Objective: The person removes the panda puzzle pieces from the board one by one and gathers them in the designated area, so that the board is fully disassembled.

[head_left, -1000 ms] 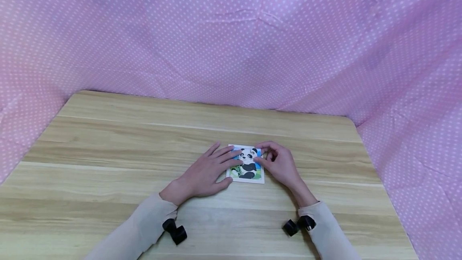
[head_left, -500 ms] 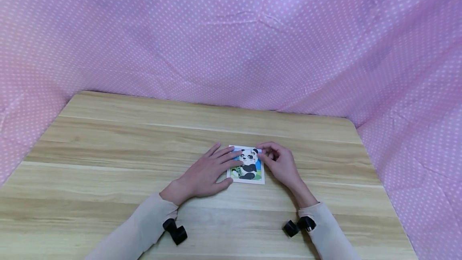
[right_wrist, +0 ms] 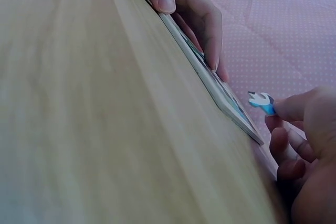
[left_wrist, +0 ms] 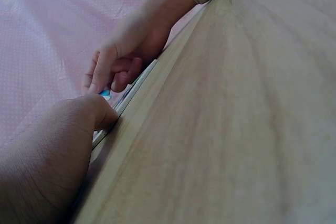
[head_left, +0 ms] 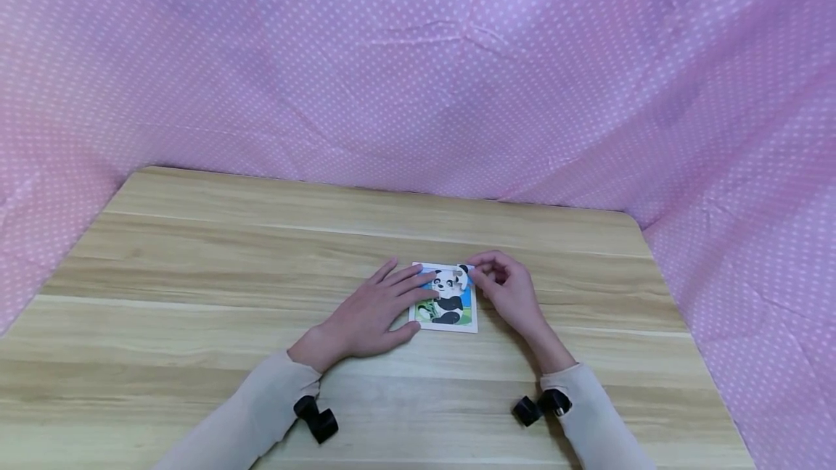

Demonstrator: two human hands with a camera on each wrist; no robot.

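On a pale wood-grain bench (head_left: 418,412), a bare left hand (head_left: 374,312) spreads and a bare right hand (head_left: 512,296) pinches: one apparently steadying a square, white-framed panda puzzle (head_left: 451,310), the other gripping a small blue-white-black jigsaw piece (right_wrist: 261,102) over its far right corner, notched end left free.

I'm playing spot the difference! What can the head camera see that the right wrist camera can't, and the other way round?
Only the head view shows the panda picture clearly, plus both beige sleeves. Only the right wrist view shows the puzzle board side-on, with a gap between it and the puzzle piece. Both show the left hand on the board, the right hand pinching the piece, the wooden table and the pink dotted cloth.
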